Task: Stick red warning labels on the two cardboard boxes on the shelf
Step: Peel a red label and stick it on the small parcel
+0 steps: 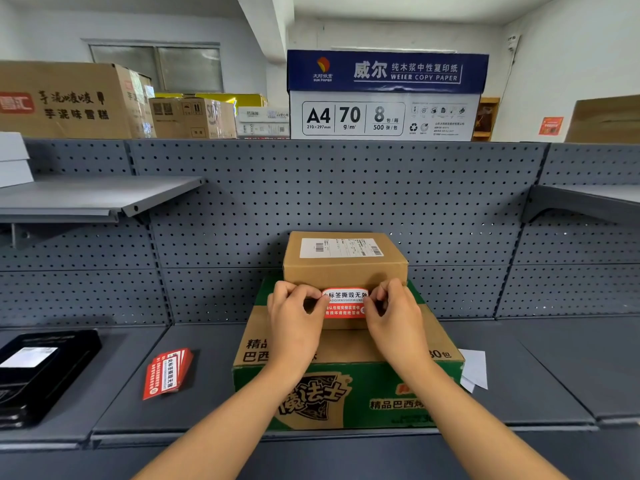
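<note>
On shelf (519,375): small box (344,268) atop large box (346,396). Left hand (294,320), right hand (398,320) grip pinching red label (344,303) ends at small box front. Judged: first label unfinished, none seen on large box, spare labels (168,374) beside.

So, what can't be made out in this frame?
Head view:
Whether the label is stuck down: left hand and right hand cover its ends.
Print on the big box: forearms cross it.
Text of the slip on the small box: too small.
The black tray: cut by left edge.
</note>
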Action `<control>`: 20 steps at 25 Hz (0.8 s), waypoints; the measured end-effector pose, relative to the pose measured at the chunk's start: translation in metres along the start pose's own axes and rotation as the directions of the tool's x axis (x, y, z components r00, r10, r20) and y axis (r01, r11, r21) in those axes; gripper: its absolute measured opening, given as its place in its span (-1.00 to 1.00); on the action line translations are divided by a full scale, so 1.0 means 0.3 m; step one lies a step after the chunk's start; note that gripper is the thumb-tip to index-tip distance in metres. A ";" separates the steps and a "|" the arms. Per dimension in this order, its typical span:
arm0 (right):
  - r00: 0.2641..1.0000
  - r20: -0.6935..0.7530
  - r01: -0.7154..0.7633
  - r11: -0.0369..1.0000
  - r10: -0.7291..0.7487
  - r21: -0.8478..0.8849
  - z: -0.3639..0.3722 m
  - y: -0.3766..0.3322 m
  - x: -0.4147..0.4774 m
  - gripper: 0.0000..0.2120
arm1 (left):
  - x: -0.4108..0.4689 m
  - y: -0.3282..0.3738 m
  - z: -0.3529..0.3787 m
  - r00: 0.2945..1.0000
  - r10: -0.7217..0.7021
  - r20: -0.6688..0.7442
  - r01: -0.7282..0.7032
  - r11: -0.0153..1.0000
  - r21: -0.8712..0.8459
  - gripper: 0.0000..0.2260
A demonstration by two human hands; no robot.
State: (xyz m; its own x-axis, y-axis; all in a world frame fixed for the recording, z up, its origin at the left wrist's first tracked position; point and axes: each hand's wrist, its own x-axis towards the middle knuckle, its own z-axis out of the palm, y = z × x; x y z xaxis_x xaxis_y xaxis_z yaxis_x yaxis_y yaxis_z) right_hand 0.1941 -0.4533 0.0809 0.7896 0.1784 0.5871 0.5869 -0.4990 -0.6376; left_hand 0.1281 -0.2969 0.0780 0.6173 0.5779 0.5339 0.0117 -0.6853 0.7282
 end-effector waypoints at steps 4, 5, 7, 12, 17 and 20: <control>1.000 -0.016 0.006 1.000 -0.006 -0.027 0.007 -0.004 0.009 -0.69 | 0.012 -0.004 0.009 1.000 -0.006 -0.004 0.006 1.000 0.006 -0.88; 1.000 -0.027 0.012 0.999 -0.013 -0.042 0.010 -0.006 0.011 -0.72 | 0.015 -0.005 0.010 1.000 -0.005 -0.009 0.005 1.000 0.003 -0.88; 0.999 -0.042 0.020 0.997 -0.023 -0.068 0.015 -0.009 0.013 -0.75 | 0.020 -0.007 0.014 1.000 -0.002 -0.013 0.002 1.000 -0.006 -0.89; 0.998 -0.053 0.020 0.995 -0.025 -0.098 0.024 -0.011 0.022 -0.78 | 0.026 -0.012 0.028 1.000 -0.007 -0.002 0.007 0.999 -0.031 -0.89; 0.996 -0.078 0.042 0.990 -0.053 -0.133 0.026 -0.019 0.033 -0.77 | 0.037 -0.010 0.041 0.999 0.028 -0.016 -0.028 1.000 -0.015 -0.89; 0.995 -0.076 0.045 0.987 -0.057 -0.151 0.027 -0.020 0.042 -0.76 | 0.042 -0.012 0.047 0.999 0.026 -0.032 -0.027 1.000 0.000 -0.86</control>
State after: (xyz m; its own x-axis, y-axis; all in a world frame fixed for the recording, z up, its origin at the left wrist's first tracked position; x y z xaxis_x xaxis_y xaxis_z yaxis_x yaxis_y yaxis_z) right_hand 0.2020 -0.4412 0.0879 0.7387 0.1417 0.6589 0.5881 -0.6131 -0.5275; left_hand 0.1469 -0.2933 0.0761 0.5919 0.5734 0.5665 -0.0048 -0.7003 0.7139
